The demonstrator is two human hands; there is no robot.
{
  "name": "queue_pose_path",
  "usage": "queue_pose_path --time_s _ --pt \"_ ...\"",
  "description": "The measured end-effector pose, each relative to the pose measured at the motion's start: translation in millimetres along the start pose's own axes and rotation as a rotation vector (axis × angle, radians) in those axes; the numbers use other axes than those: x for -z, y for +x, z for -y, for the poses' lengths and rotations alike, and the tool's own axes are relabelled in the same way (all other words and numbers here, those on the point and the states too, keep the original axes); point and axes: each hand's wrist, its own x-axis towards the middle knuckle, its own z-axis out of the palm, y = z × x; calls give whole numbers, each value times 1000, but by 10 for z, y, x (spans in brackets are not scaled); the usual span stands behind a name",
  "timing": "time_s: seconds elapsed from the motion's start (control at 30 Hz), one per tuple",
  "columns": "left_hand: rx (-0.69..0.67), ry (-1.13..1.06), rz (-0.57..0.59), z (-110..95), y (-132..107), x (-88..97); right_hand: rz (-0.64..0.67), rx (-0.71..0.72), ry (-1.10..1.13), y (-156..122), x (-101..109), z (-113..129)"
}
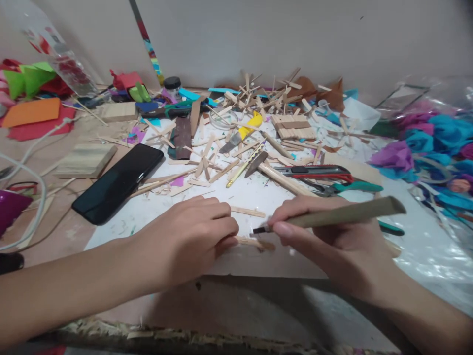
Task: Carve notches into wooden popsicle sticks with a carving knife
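My left hand [192,234] is closed, its fingers pressed down on a popsicle stick [256,242] whose rounded end sticks out to the right. Just above that one lies another popsicle stick [248,211], partly covered by my knuckles. My right hand [332,246] grips a small carving chisel [340,214] like a pen. The chisel's olive-brown handle slants up to the right, and its short dark blade points left, slightly above the pressed stick. A white sheet [266,266] lies under both hands. My left fingertips are largely hidden.
Beyond my hands lie a hammer [281,177], red-black box cutter [314,172], green-handled pliers [358,187] and yellow utility knife [242,130]. Loose sticks [266,96] pile up behind. A black phone [120,182] and wood block [86,160] sit left; crepe paper flowers [424,133] sit right.
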Motion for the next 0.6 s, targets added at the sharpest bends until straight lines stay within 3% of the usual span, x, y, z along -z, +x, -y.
queue_pose_path --time_s 0.2,0.37,0.6 --pt "28 -120 -17 57 19 -79 171 84 -180 -72 -37 -17" --pt "33 -128 -9 13 4 -47 192 167 -310 -59 -18 14" --pt "31 -111 2 -12 47 -13 257 212 -268 -61 22 -40"
